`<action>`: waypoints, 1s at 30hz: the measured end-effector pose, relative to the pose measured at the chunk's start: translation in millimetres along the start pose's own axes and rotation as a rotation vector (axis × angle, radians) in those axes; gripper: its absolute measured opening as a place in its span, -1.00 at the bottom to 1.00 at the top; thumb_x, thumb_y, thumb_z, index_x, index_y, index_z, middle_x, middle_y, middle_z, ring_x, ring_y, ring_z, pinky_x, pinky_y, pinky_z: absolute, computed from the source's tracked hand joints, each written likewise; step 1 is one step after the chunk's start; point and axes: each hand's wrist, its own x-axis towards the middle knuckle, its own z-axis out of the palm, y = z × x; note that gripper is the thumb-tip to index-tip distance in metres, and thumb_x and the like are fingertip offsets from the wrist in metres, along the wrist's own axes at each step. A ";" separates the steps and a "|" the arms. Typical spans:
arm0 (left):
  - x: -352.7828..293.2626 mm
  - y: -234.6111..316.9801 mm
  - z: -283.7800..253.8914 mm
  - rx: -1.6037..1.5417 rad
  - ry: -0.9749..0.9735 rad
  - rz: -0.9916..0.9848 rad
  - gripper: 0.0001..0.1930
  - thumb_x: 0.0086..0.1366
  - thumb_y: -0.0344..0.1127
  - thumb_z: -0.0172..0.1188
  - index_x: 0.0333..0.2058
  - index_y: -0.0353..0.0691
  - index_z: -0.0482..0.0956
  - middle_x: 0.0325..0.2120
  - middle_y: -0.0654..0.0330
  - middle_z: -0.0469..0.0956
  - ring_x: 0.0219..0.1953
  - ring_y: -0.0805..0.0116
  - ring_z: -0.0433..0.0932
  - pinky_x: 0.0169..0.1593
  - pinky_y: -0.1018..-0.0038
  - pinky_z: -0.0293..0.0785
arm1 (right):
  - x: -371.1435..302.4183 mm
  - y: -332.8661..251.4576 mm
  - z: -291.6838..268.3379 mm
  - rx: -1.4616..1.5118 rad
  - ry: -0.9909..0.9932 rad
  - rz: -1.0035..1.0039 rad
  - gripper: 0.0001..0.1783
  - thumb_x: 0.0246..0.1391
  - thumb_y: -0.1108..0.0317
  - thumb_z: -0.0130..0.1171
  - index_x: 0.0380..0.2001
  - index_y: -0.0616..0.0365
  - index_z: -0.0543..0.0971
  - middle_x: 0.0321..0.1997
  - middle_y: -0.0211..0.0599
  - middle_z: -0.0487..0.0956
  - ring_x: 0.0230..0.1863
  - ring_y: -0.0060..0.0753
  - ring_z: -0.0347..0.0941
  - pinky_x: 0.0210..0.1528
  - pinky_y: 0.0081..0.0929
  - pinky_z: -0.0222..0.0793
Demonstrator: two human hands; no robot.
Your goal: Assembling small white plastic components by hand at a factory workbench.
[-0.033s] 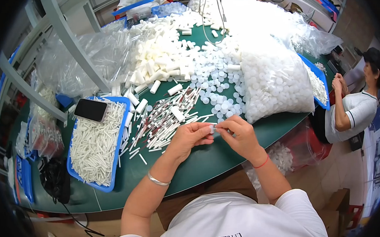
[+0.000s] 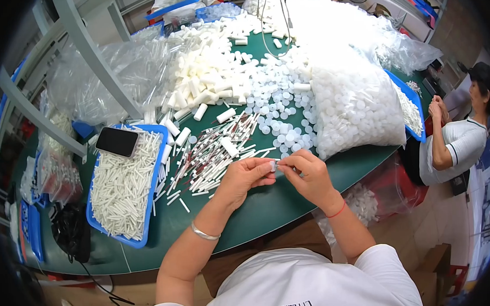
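Over the table's near edge, my left hand (image 2: 245, 179) pinches a small translucent white cap (image 2: 273, 166) between thumb and fingers. Facing it, my right hand (image 2: 311, 177) is closed in a pinch at the cap's right side, on a thin piece mostly hidden by the fingertips. Just beyond the hands lie loose translucent round caps (image 2: 285, 134). To their left is a pile of thin white sticks with dark reddish parts (image 2: 220, 154). Farther back is a heap of thicker white cylinders (image 2: 202, 83).
A blue tray (image 2: 162, 152) of short white tubes stands at left, a black phone (image 2: 117, 142) lying on them. A bulging clear bag of caps (image 2: 356, 111) sits right of the hands. Grey metal posts (image 2: 96, 61) rise at left. Another person (image 2: 454, 136) sits at far right.
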 end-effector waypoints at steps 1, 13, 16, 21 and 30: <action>-0.2 -0.2 1.2 0.026 0.034 0.033 -0.72 0.27 -0.34 0.25 -0.12 -0.41 0.58 -0.32 0.17 0.60 -0.32 0.49 0.59 -0.19 0.61 0.59 | -1.0 -1.1 2.0 0.003 -0.003 -0.002 -0.91 -0.04 0.53 0.29 -0.39 0.20 0.62 -0.47 -0.30 0.50 -0.59 -0.40 0.42 -0.53 -0.54 0.36; 17.9 27.3 2.7 0.873 0.087 0.713 -0.76 0.08 -0.49 0.35 -0.21 -0.28 0.65 -0.36 0.17 0.59 -0.34 0.44 0.58 -0.26 0.57 0.51 | 25.6 20.2 3.4 0.852 -0.169 0.667 -0.83 0.11 0.36 0.24 -0.37 0.29 0.61 -0.49 -0.44 0.55 -0.52 -0.65 0.42 -0.49 -0.69 0.31; 47.5 67.0 -6.5 0.788 0.234 0.493 -0.72 0.16 -0.29 0.32 -0.15 -0.24 0.64 -0.33 0.16 0.59 -0.31 0.42 0.58 -0.23 0.54 0.48 | 38.6 25.1 0.0 0.926 -0.063 0.670 -0.85 0.12 0.40 0.21 -0.38 0.30 0.56 -0.39 -0.28 0.59 -0.44 -0.55 0.51 -0.39 -0.67 0.41; 103.5 66.7 -81.7 1.743 0.577 0.522 -0.77 0.11 -0.29 0.24 -0.24 -0.20 0.64 -0.28 0.03 0.56 -0.16 0.06 0.54 -0.07 0.23 0.46 | 53.4 25.1 2.4 0.827 0.016 0.667 -0.86 0.11 0.46 0.18 -0.35 0.32 0.47 -0.29 -0.10 0.61 -0.28 -0.40 0.59 -0.22 -0.55 0.51; 58.3 69.4 -62.7 0.989 0.454 0.528 -0.75 0.25 -0.32 0.13 -0.17 -0.33 0.59 -0.42 0.09 0.60 -0.45 0.37 0.56 -0.33 0.46 0.46 | 37.9 42.6 13.4 0.745 0.079 0.507 -0.90 0.18 0.42 0.17 -0.31 0.23 0.50 -0.23 -0.25 0.60 -0.28 -0.55 0.55 -0.18 -0.56 0.47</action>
